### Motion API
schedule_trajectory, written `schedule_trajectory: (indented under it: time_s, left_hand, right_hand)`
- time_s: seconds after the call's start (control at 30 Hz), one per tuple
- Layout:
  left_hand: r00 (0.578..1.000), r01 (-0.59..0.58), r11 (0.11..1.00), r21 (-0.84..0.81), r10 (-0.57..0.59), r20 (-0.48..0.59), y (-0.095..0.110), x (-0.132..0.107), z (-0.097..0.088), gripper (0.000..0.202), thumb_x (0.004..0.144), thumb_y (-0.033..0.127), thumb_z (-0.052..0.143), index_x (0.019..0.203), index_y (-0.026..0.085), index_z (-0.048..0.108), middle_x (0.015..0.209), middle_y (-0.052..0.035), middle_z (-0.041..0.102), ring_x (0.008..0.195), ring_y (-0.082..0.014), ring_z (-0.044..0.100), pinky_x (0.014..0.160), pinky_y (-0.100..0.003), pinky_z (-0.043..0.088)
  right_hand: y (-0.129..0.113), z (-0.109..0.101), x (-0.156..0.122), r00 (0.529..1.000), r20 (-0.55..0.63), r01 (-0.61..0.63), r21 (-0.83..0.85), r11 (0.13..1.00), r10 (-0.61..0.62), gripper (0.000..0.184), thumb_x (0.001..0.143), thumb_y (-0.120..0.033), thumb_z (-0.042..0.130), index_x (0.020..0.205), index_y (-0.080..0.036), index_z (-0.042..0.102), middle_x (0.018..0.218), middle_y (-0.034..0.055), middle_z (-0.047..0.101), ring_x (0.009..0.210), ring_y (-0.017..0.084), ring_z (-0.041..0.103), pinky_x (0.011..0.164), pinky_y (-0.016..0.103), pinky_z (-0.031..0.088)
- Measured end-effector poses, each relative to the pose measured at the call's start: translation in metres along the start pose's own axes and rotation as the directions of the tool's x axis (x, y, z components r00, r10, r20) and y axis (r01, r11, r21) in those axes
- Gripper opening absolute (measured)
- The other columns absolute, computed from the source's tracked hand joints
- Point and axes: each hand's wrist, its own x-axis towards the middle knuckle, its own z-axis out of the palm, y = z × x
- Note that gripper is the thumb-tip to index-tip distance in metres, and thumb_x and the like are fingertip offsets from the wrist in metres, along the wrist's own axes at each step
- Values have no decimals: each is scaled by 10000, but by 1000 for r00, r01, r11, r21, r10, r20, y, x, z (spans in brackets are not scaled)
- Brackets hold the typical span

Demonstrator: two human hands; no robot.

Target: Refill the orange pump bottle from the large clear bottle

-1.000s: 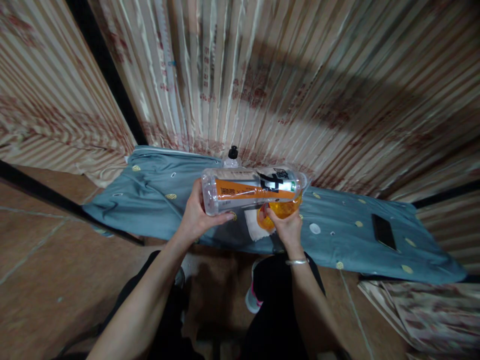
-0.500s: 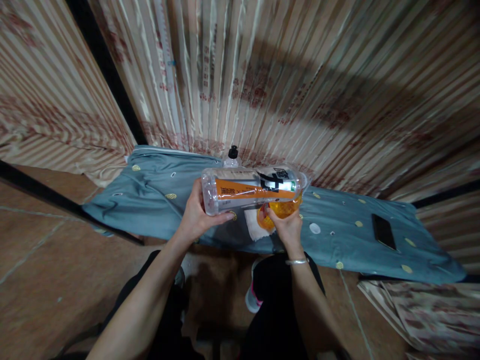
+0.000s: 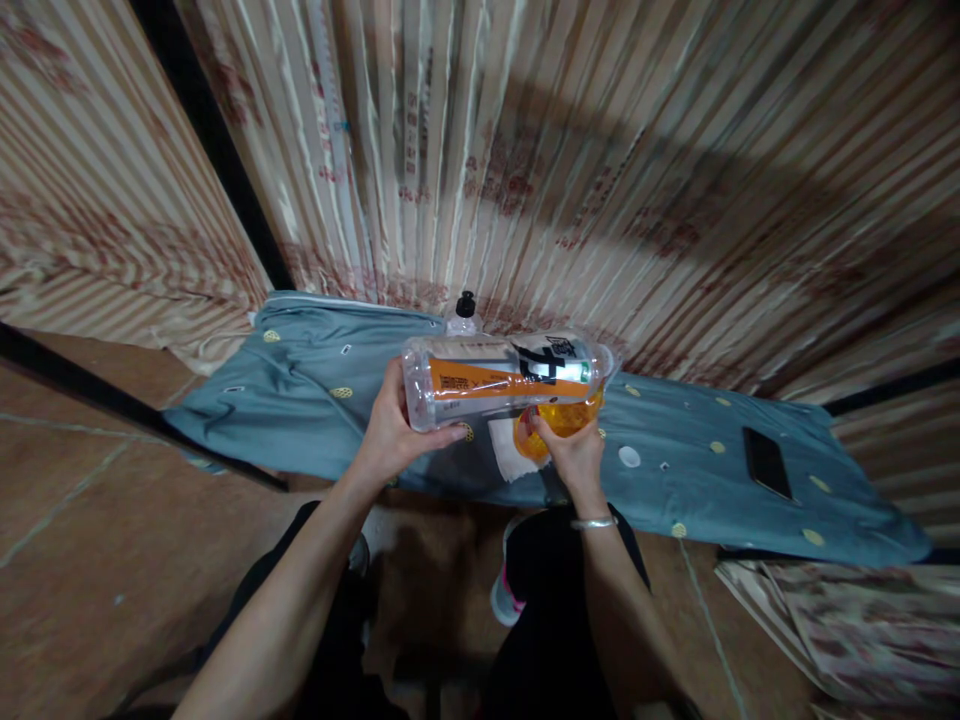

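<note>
My left hand (image 3: 397, 425) is closed around the base end of a large clear plastic bottle (image 3: 495, 375), which lies sideways in the air and carries an orange and grey label. Below that bottle's right end, my right hand (image 3: 576, 455) grips a smaller bottle of orange liquid (image 3: 570, 415). The two bottles' necks meet or overlap at the right; I cannot tell whether they touch. A white folded tissue (image 3: 511, 452) lies on the cloth under the orange bottle. Behind the large bottle stands a clear bottle with a black cap (image 3: 466, 308), its lower part hidden.
A blue-green cloth with yellow prints (image 3: 315, 400) covers the narrow table. A dark phone (image 3: 767, 462) lies toward its right end. Striped curtains (image 3: 450, 200) hang close behind, and black metal poles (image 3: 217, 150) stand at the sides.
Both hands and both bottles hold nearly the same position. Nothing else has visibly moved.
</note>
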Motion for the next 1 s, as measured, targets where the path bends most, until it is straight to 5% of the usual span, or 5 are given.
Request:
schedule_trajectory:
  time_s: [0.67,1.0]
  left_hand:
    - [991,125,991,-44,-127,-39,-6,-5,-5,970,451,550,1091,1237,174,666,1220,-138,793,1286,-410,739,1218,-603,540]
    - [989,141,984,-114,-144,-21,-7,-6,-1,887,482,529,1087,1175,181,655,1218,-140,805,1218,-382,781,1142,-545,612]
  right_hand:
    - [-4,-1,0,1000,15,4,32,999,-4,970,630,-763,822,1325,-111,642,1201,274,814,1144,464,775,972,549,607]
    - [-5,0,0,999,0,54,59,997,-54,936,664,-804,784,1300,-138,619,1159,247,822,1110,434,789,937,505,609]
